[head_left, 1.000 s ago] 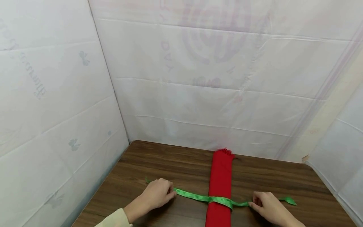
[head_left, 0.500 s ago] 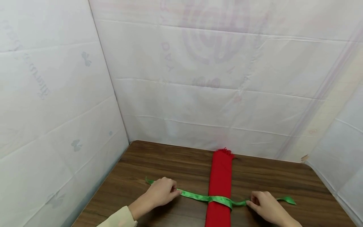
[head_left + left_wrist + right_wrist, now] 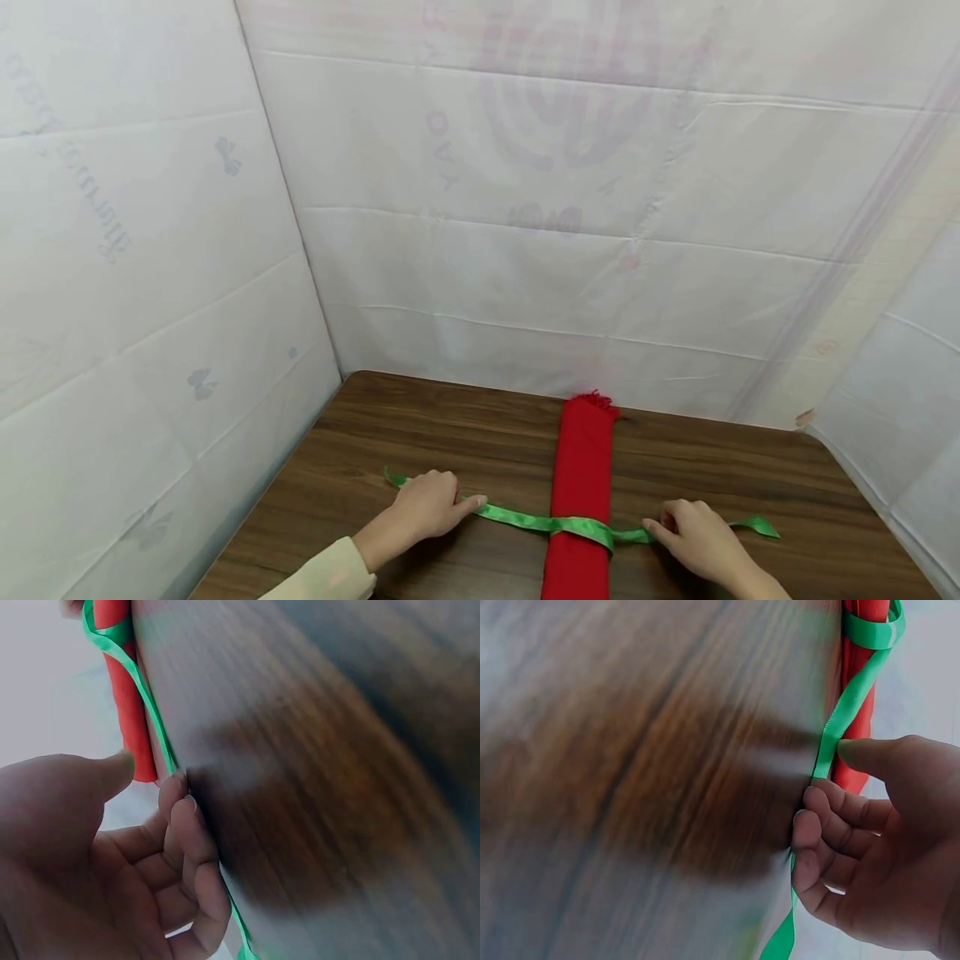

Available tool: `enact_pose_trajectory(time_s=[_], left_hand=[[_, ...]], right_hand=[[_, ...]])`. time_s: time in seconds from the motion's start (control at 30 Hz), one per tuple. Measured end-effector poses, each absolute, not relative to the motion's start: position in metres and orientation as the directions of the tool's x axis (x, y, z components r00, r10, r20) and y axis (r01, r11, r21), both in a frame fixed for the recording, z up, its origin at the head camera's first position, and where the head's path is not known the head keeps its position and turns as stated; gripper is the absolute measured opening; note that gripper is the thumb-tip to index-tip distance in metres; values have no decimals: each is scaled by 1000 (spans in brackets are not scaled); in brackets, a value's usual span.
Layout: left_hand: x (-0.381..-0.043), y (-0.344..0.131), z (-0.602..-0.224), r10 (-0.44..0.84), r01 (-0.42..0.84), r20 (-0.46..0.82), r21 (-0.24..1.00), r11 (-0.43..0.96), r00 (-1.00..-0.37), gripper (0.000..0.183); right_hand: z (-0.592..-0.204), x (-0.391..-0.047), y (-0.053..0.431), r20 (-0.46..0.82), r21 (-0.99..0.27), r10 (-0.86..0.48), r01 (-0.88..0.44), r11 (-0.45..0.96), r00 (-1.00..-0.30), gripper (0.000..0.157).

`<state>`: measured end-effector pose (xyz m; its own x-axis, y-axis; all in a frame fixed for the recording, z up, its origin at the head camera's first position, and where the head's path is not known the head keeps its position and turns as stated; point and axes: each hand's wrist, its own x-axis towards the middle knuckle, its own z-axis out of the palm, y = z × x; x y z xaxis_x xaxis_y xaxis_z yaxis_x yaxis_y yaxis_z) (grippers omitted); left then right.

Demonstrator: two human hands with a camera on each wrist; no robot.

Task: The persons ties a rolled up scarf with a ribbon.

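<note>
A long folded red cloth with a fringed far end lies on the wooden table. Around it runs a green ribbon, crossing over the cloth, with one tail out to each side. My left hand rests on the left tail; in the left wrist view its bent fingertips touch the ribbon while the thumb stands apart. Over the right tail is my right hand. Seen from the right wrist, its fingers lie loosely bent on the ribbon, and the thumb is spread from them, close to the ribbon.
The brown wooden table reaches back to a pale printed sheet. Another pale sheet stands along the left side. The ribbon's loose ends lie beyond each hand.
Both hands have moved slightly inward toward the red cloth along the ribbon. Their thumbs have spread away from the fingers. The cloth and the ribbon's wrap look almost unchanged.
</note>
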<state>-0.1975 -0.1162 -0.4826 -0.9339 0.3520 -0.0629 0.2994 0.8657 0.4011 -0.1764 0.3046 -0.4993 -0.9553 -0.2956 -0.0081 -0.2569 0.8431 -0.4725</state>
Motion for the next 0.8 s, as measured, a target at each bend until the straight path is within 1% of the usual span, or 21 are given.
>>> enact_pose_trajectory(time_s=[0.17, 0.37, 0.47, 0.63, 0.8], left_hand=[[-201, -111, -487, 323, 272, -82, 369, 889, -943, 60], [-201, -109, -491, 299, 260, -72, 327, 909, -952, 59], [-201, -109, -491, 293, 255, -71, 327, 910, -954, 58], [-200, -110, -493, 297, 256, -73, 341, 904, -952, 57], [-201, -113, -495, 314, 266, -78, 366, 892, -946, 59]], right_hand=[[-501, -176, 301, -20, -449, -254, -219, 866, -967, 40], [-502, -178, 294, -44, -421, -163, -130, 898, -986, 39], [-502, -177, 292, -57, -419, -136, -100, 903, -989, 37], [-502, -177, 289, -41, -407, -128, -101, 908, -991, 36], [-504, -178, 291, -36, -404, -154, -126, 906, -987, 29]])
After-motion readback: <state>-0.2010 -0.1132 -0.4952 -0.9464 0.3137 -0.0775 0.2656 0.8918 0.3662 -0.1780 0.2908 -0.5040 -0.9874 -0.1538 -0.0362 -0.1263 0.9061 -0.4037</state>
